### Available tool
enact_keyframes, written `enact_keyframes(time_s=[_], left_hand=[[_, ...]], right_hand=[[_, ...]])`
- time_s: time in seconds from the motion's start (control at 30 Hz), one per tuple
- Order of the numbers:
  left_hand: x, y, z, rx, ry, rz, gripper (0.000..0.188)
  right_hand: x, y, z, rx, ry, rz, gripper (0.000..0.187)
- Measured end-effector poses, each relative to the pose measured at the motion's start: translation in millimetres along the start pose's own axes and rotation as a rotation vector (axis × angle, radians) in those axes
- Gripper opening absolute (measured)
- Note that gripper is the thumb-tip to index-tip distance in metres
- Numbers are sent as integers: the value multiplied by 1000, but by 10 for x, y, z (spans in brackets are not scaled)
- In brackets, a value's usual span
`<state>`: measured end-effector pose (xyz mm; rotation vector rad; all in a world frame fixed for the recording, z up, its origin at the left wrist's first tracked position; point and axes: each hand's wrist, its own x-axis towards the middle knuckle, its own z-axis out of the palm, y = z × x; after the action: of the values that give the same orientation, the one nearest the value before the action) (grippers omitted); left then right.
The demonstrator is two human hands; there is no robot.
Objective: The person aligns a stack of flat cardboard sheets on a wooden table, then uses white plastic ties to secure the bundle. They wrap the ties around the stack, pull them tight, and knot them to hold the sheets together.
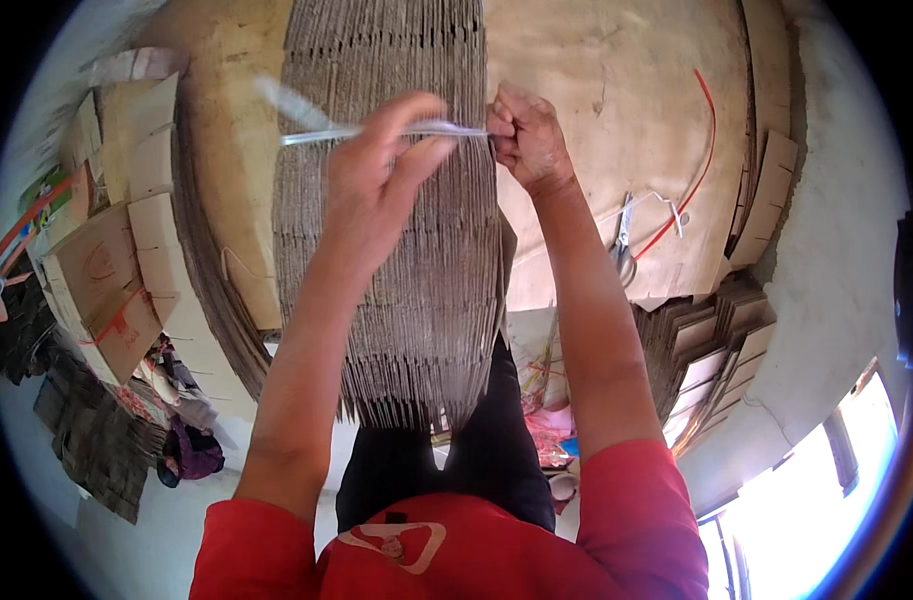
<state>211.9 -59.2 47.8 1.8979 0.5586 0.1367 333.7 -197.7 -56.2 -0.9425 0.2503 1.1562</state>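
Note:
A long bundle of corrugated cardboard pieces, stacked on edge, runs from the table toward my lap. Across its top lies a whitish plastic strap. My right hand is closed in a fist at the bundle's right side, gripping the strap. Smeared by motion, my left hand hovers over the bundle at the strap, thumb and forefinger on either side of it. Whether it grips the strap cannot be made out. A blurred pale strip sticks out left of that hand.
Scissors and a red strap lie on the wooden table at right, near a thin white cord. Cardboard stacks stand left and lower right. A bright window is at bottom right.

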Motion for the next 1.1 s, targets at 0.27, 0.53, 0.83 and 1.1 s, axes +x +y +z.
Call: enact_keyframes(time_s=[0.27,0.53,0.83,1.1], left_hand=[[-6,240,111,889,-15,617,36],[196,-311,-250,170,-338,16,33],[234,-624,-468,266,-392,-177,15],[540,-710,-602,691,-668,408,11]], right_hand=[[73,137,-26,-38,47,-107,31],[-30,66,-11,-39,65,-74,31],[-34,58,-27,-13,-25,-128,31],[-8,95,-18,36,-45,-124,31]])
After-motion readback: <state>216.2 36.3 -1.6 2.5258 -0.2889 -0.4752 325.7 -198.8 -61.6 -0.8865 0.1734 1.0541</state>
